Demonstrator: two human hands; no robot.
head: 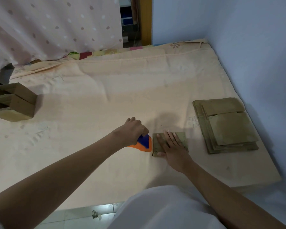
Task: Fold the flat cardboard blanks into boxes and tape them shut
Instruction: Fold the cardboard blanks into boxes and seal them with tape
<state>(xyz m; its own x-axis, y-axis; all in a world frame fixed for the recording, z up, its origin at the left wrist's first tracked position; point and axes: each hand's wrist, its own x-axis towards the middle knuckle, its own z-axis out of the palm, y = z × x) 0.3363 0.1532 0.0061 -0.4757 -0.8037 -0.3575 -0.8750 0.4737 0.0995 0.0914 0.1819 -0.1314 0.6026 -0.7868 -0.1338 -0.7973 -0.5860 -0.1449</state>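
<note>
On the peach bedsheet (92, 100), folded boxes (13, 103) stand far left; my left hand (134, 129) grips an orange-and-blue tape dispenser (144, 143) beside a small cardboard box (180, 139), which my flat-fingered right hand (172, 146) presses; flat blanks (224, 126) are stacked right.

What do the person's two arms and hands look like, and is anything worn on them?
Both forearms are bare to the frame edge; no sleeves, gloves, watch or rings show. The left hand and right hand are bare, with short, plain fingernails.
</note>
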